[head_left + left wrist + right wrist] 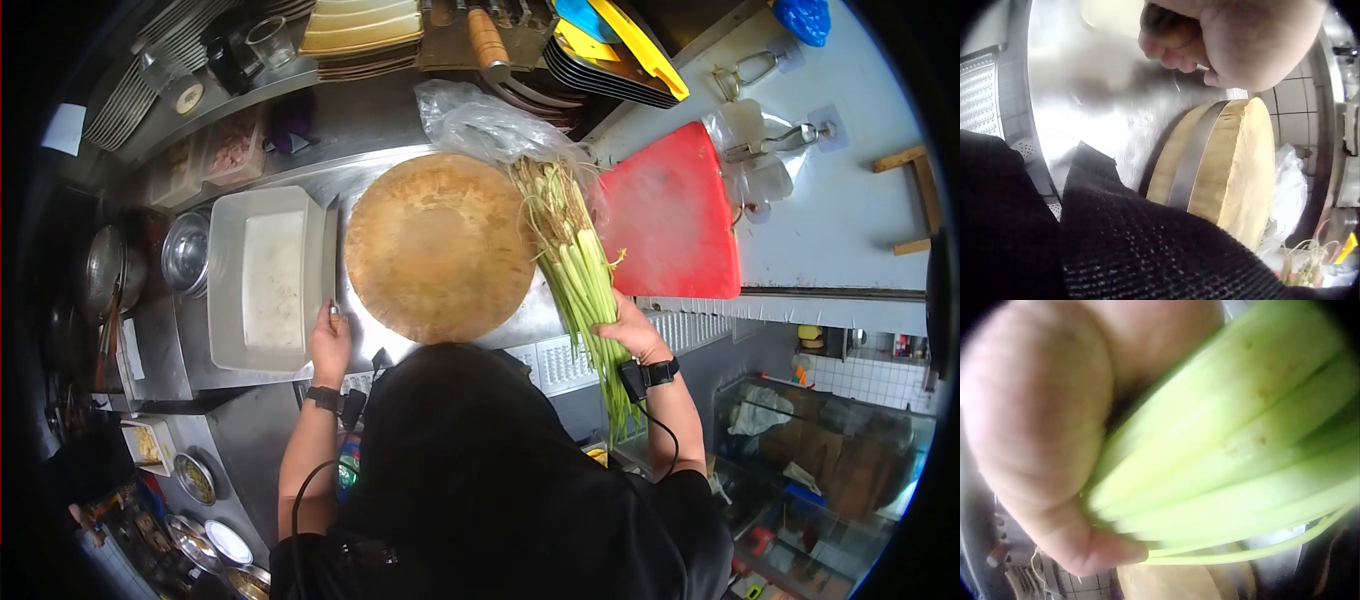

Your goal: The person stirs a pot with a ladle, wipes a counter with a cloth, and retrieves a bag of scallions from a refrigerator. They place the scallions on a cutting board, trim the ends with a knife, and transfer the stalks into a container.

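My right hand (633, 332) grips a bunch of green celery (585, 275) around its stalks, thumb across them. The root ends point away and lie beside the round wooden chopping board (440, 245); the leafier end hangs toward me past the counter's front edge. Close up in the right wrist view, pale stalks (1210, 462) fill the palm. My left hand (330, 350) is curled round the wooden handle (1172, 26) of a knife, left of the board. Its narrow dark blade (330, 245) shows edge-on between the board and a plastic tub.
The white plastic tub (268, 270) stands left of the board. A red cutting board (675, 220) lies to the right, with a clear plastic bag (490, 120) behind the celery. Stacked plates (360, 35) and a wooden-handled tool (488, 40) sit along the back.
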A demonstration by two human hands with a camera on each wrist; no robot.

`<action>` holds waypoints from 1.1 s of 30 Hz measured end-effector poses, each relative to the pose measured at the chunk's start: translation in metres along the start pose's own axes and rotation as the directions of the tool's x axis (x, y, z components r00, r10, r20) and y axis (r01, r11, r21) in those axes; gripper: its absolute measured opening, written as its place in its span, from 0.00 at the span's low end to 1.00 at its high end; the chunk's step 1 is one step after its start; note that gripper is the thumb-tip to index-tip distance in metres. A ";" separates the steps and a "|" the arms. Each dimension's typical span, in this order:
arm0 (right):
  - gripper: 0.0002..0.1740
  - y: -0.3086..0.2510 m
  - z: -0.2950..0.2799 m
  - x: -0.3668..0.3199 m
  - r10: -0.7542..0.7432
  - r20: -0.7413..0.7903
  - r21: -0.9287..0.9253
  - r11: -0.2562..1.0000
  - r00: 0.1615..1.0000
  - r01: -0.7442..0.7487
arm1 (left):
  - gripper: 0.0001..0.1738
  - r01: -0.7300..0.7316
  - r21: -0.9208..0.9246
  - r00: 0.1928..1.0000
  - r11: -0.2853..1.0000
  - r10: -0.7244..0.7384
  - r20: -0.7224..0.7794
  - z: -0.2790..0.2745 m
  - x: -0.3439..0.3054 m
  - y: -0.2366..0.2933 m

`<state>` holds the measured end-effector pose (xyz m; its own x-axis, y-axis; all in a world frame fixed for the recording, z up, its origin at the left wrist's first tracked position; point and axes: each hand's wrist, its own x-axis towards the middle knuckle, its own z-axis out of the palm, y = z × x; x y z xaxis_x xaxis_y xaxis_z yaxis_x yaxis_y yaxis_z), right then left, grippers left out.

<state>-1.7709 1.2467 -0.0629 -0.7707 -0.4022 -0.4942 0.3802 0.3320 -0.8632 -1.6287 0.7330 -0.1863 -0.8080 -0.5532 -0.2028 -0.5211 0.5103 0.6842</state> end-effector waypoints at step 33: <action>0.25 0.040 0.017 0.197 -0.410 -0.296 -0.878 0.473 0.863 -0.076 | 0.27 0.187 -0.226 0.980 0.956 -0.167 0.105 -0.007 -0.014 -0.004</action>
<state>-1.8989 1.1661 -0.1966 -0.9721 -0.2309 -0.0420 -0.2104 0.9367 -0.2800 -1.6134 0.7342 -0.1816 -0.7340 -0.5584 -0.3867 -0.5873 0.2358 0.7743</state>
